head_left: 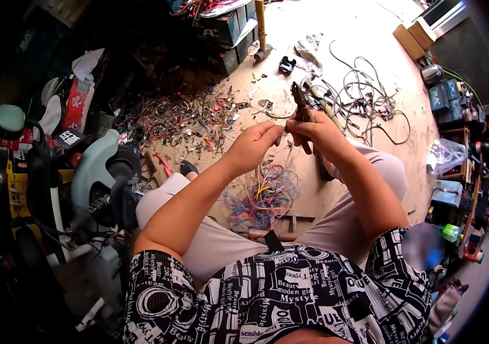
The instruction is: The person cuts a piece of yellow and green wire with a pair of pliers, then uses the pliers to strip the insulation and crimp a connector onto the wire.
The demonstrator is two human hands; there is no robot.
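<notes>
In front of me my right hand (pixel 317 133) is closed around a pair of pliers (pixel 301 102), with their dark jaws pointing up and away. Close beside it on the left, my left hand (pixel 257 145) has its thumb and fingers pinched together. Whatever lies between those fingertips is too small or hidden to make out. The fingertips of both hands nearly meet. Below them, on the floor between my legs, lies a tangle of thin coloured wires (pixel 262 198), blue, red and yellow.
A heap of small scraps (pixel 184 120) spreads over the floor ahead to the left. Black cables (pixel 364 94) lie looped ahead to the right. A hammer (pixel 262 53) stands head-down by stacked boxes (pixel 218 33). A grey-green scooter-like machine (pixel 92 172) is at my left; cluttered shelves (pixel 466 200) line the right.
</notes>
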